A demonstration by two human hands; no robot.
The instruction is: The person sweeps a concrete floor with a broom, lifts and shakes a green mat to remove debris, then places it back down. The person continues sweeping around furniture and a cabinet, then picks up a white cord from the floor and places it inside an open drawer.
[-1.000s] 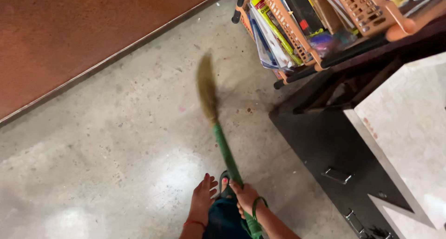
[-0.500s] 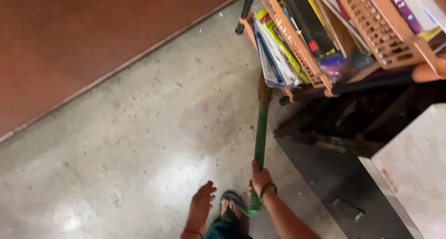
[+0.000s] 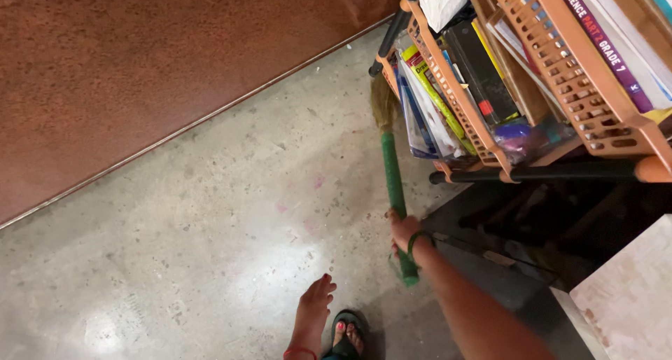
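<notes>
Your right hand grips the broom, which has swung from open floor to under the rack, bristles probably touching it. Your left hand hangs open, empty.

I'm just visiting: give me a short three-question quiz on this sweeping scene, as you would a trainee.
1. True or false: the right hand grips the green-handled straw broom.
2. Where do the broom's bristles point: A) at the red-brown wall, B) under the orange plastic book rack, C) at the sandalled foot?
3. What does the left hand hold?

Key: 1 true; 2 B; 3 nothing, it hangs open above the speckled grey floor.
</notes>
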